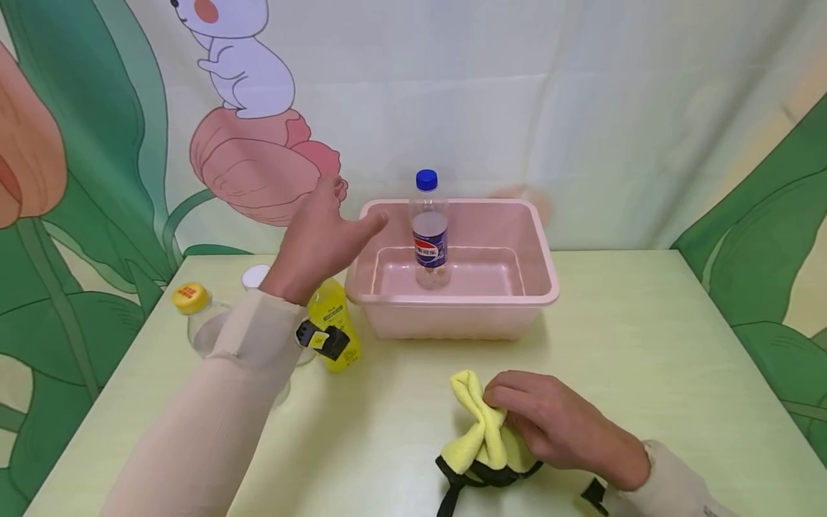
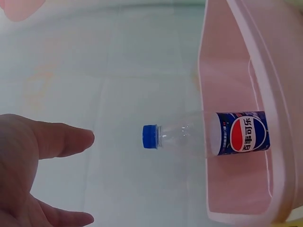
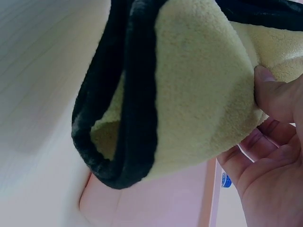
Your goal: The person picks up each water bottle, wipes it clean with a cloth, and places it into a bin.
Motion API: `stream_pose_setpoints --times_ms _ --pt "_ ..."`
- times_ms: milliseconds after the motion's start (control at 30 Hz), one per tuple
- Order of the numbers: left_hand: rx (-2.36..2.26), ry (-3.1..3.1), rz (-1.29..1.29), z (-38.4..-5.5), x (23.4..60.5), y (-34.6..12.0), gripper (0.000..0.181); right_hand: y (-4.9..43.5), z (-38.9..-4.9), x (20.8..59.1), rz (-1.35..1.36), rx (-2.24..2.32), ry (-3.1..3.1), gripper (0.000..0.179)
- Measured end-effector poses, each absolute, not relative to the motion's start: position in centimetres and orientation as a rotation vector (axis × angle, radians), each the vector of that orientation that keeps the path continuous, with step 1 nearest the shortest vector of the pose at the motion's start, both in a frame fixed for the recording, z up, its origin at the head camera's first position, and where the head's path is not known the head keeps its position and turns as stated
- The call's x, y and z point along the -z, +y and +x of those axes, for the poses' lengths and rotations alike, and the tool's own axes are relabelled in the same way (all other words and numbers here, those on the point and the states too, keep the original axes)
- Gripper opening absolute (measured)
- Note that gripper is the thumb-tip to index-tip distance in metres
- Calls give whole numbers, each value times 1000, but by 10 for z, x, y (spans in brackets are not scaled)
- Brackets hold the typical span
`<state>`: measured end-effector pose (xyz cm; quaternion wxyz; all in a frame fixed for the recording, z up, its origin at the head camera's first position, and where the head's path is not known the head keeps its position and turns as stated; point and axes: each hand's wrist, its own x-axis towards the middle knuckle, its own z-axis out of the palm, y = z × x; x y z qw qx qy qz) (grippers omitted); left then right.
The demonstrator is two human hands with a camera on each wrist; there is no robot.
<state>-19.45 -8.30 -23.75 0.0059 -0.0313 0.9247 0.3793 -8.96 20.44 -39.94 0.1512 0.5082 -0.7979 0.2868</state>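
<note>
A clear plastic bottle (image 1: pixel 431 237) with a blue cap and a Pepsi-style label stands upright inside the pink basin (image 1: pixel 452 319). My left hand (image 1: pixel 329 233) is raised at the basin's left side, thumb and fingers spread apart. In the left wrist view the same hand (image 2: pixel 33 165) is apart from the bottle (image 2: pixel 241 133), whose cap faces it. My right hand (image 1: pixel 555 416) pinches a yellow cloth (image 1: pixel 481 431) with black edging at the front of the table. The right wrist view shows the thumb and fingers of that hand (image 3: pixel 274 146) on the bunched cloth (image 3: pixel 203 85).
Left of the basin stands a bottle of yellow liquid (image 1: pixel 336 323), partly behind my left wrist. A clear bottle with a yellow cap (image 1: pixel 192 298) and one with a white cap (image 1: pixel 255 275) are farther left, partly hidden by my sleeve. A printed curtain (image 1: pixel 452 108) hangs behind the table.
</note>
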Motion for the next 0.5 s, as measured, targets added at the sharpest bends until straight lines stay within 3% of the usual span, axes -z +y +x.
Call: stream_pose_setpoints --times_ms 500 --pt "-1331 2967 -186 -163 263 -103 78 201 -90 401 1475 -833 -2268 35"
